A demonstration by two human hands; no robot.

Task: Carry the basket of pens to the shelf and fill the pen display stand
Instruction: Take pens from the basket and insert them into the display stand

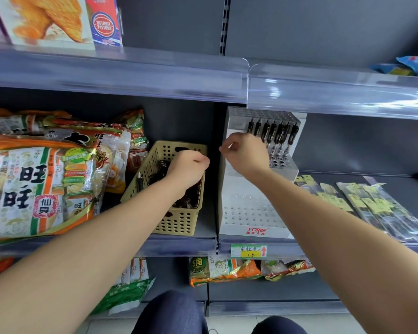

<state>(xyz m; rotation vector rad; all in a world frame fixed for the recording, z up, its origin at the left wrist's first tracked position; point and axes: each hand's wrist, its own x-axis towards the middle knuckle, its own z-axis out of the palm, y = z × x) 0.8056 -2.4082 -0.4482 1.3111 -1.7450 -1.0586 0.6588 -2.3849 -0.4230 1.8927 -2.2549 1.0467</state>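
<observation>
Shelf (179,245): left hand (188,167) over basket (179,224); right hand (246,153) at stand (251,213).

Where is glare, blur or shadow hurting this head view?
Head view: glare streaks the clear shelf strip above the pen stand; the right hand is slightly motion-blurred; the basket is shadowed inside; the wide lens bows straight lines.

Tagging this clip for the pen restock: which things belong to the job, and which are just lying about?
Job: basket, loose pens in it, pen display stand, slotted pens in its top row, left hand in the basket, right hand at the stand.
Lying about: snack bags, flat packets right of the stand, price tag, boxes on the upper shelf.
</observation>
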